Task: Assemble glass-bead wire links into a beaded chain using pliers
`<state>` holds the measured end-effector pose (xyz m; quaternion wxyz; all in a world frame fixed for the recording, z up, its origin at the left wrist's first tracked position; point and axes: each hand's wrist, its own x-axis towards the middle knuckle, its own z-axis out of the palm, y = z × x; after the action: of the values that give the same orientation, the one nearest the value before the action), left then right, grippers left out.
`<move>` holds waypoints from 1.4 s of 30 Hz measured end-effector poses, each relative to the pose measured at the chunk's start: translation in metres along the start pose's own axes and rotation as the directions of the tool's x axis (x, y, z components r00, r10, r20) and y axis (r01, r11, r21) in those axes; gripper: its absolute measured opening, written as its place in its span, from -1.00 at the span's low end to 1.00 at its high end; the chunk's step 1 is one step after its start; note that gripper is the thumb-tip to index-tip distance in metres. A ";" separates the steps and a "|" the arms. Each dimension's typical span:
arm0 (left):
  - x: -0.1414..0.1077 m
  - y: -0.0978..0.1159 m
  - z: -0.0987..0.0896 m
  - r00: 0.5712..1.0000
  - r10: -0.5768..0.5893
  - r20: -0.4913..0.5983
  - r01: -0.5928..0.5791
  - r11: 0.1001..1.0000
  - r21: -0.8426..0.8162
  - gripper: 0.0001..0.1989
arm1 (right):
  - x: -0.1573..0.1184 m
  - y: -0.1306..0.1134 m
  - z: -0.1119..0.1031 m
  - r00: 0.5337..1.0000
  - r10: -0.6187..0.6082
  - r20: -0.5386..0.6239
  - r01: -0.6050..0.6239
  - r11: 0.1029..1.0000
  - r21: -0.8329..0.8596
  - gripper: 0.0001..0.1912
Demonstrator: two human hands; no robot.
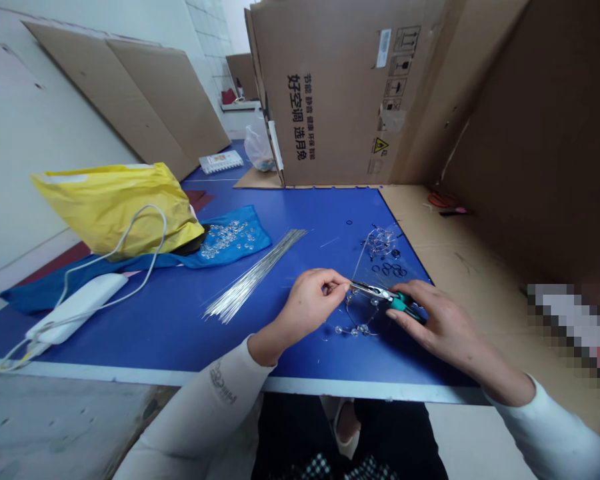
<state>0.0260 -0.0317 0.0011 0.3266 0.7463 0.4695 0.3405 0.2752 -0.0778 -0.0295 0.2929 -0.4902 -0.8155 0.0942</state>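
My right hand [433,317] is closed round the green handles of a pair of pliers [404,307], whose metal jaws point left. At the jaw tips, my left hand [316,299] pinches a thin wire [361,257] between thumb and fingers. Just below the pliers, a wire ring with clear beads [363,329] hangs or lies over the blue table; which of the two I cannot tell. Behind the pliers is a tangle of beaded wire [381,241], with several small dark rings [393,269] close by. A bundle of straight silvery wires [256,277] lies left of my left hand.
Clear beads [229,237] rest on a blue cloth [257,230] at the left, beside a yellow bag [125,207]. A white power strip [83,313] with a looped cord lies nearer. Tall cardboard [340,93] stands behind the blue table [200,340]; more cardboard borders the right.
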 end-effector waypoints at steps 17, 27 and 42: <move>0.000 -0.002 0.000 1.000 0.018 0.000 -0.018 0.999 0.027 -0.85 | -0.001 0.001 0.001 1.000 0.008 0.030 -0.007 1.000 -0.022 -0.69; 0.000 -0.002 0.000 1.000 0.029 -0.002 -0.029 1.000 -0.003 -0.84 | -0.001 0.000 -0.001 1.000 0.010 0.027 -0.009 1.000 -0.028 -0.70; 0.000 -0.001 -0.001 0.998 0.054 -0.009 -0.055 0.998 -0.041 -0.85 | -0.001 -0.001 -0.004 0.999 0.021 0.041 -0.021 1.000 -0.009 -0.69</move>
<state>0.0247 -0.0316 0.0009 0.3306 0.7506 0.4430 0.3619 0.2767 -0.0797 -0.0258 0.2730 -0.4981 -0.8165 0.1038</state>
